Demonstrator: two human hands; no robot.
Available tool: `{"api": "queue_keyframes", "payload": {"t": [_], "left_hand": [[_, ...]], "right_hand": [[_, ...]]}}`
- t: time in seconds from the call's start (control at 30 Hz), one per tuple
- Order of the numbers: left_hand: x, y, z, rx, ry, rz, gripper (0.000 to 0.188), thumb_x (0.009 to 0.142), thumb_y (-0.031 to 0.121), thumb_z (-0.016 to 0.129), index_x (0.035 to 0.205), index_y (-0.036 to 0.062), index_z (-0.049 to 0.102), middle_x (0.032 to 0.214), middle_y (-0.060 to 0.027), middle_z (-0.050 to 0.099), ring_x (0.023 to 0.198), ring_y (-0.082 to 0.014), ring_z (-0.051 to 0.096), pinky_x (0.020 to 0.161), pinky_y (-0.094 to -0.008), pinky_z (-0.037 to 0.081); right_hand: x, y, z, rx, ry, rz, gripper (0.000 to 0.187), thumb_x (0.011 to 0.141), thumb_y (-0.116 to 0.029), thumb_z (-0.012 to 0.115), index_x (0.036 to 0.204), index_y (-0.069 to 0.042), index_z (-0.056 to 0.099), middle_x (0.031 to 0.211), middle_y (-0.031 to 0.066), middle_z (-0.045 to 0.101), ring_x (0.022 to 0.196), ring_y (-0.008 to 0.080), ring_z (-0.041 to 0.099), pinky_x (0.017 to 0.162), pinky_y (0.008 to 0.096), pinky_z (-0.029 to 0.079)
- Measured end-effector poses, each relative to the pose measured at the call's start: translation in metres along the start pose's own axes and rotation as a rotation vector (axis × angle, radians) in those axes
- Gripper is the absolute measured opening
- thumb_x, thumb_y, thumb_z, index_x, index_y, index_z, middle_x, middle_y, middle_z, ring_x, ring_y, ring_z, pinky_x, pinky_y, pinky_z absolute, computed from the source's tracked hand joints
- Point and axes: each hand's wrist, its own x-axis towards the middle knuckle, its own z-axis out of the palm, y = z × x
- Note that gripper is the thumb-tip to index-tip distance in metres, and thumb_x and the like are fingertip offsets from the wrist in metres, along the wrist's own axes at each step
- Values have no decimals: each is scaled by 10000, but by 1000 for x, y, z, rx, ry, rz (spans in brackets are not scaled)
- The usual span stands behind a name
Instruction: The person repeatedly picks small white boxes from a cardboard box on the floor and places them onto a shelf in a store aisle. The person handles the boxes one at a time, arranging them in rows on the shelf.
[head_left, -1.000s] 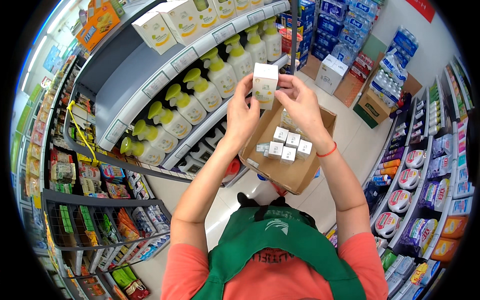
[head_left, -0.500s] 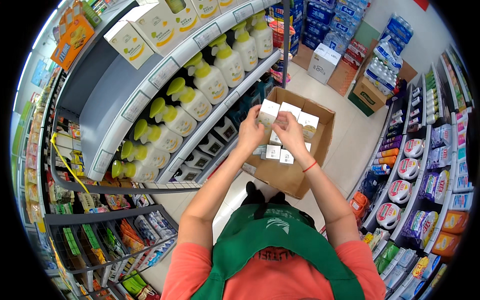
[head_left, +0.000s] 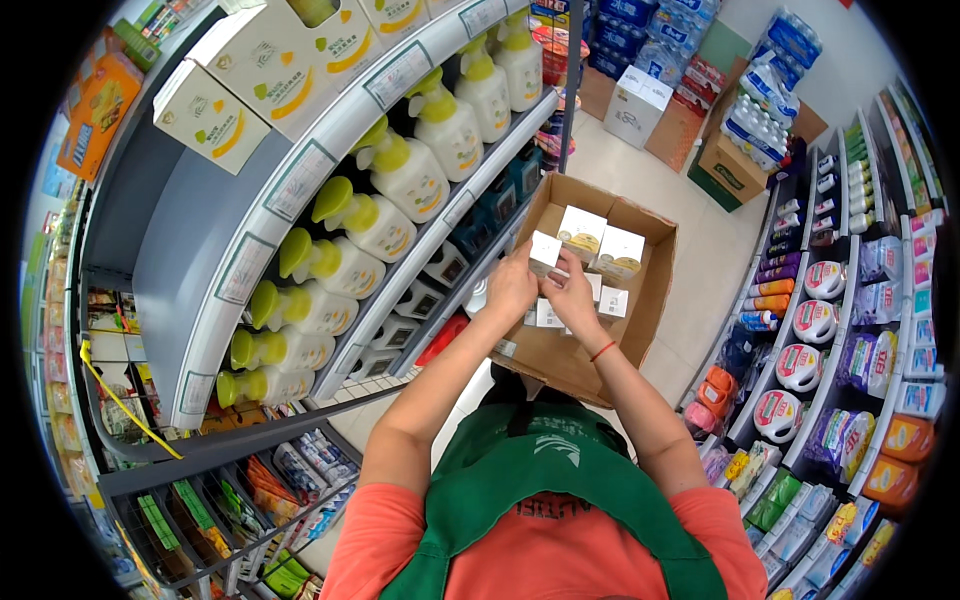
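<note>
A small white box is between my hands over the open brown cardboard carton. My left hand closes on its left side, with the fingertips partly hidden. My right hand has its fingers bent against the right side of the same box. Inside the carton, two larger white boxes, one at the back and one at the right, stand beyond my hands. Several smaller white boxes sit nearer to me, partly covered by my right hand.
On the left, a shelf holds pump bottles with yellow-green tops, with white cartons above. A wire rack of packets stands lower left. Shelves with round white tubs line the right. Water packs and a white box stand behind.
My hands have come down and slightly toward me with the small white box, leaving the larger boxes behind it more exposed. The view has shifted, so the left shelf looks nearer.
</note>
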Motion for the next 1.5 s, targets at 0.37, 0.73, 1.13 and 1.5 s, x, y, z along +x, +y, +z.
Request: {"api": "queue_keyframes", "payload": {"t": [0.37, 0.73, 1.13, 1.5], "left_hand": [[10, -33, 31, -78, -53, 39, 614, 830, -47, 520, 1435, -56, 413, 1495, -299, 369, 1346, -424, 427, 1128, -409, 363], [-4, -27, 44, -80, -25, 29, 456, 881, -34, 536, 1336, -60, 553, 1565, -255, 297, 1320, -394, 477, 1059, -386, 437], [-13, 3, 21, -186, 102, 82, 472, 873, -27, 514, 1344, -43, 544, 1496, -247, 415, 1305, -407, 483, 1083, -414, 415], [-41, 57, -28, -336, 332, 163, 516, 887, -77, 447, 1394, -7, 504, 1435, -196, 507, 1247, -330, 568, 1043, -361, 466]], "right_hand": [[19, 31, 4, -242, -6, 13, 667, 844, -81, 692, 1442, 26, 418, 1303, 176, 600, 1108, 248, 641, 864, 333, 540], [18, 30, -3, -338, -21, 8, 542, 855, -35, 625, 1379, 44, 510, 1301, 195, 582, 1104, 265, 649, 880, 338, 554], [8, -13, -10, -204, -63, -89, 496, 882, 1, 577, 1374, 22, 529, 1323, 182, 591, 1102, 246, 649, 895, 330, 549], [-11, -90, -11, -19, -248, -237, 488, 928, 19, 526, 1414, 11, 485, 1334, 129, 591, 1186, 213, 596, 972, 317, 504]]}}
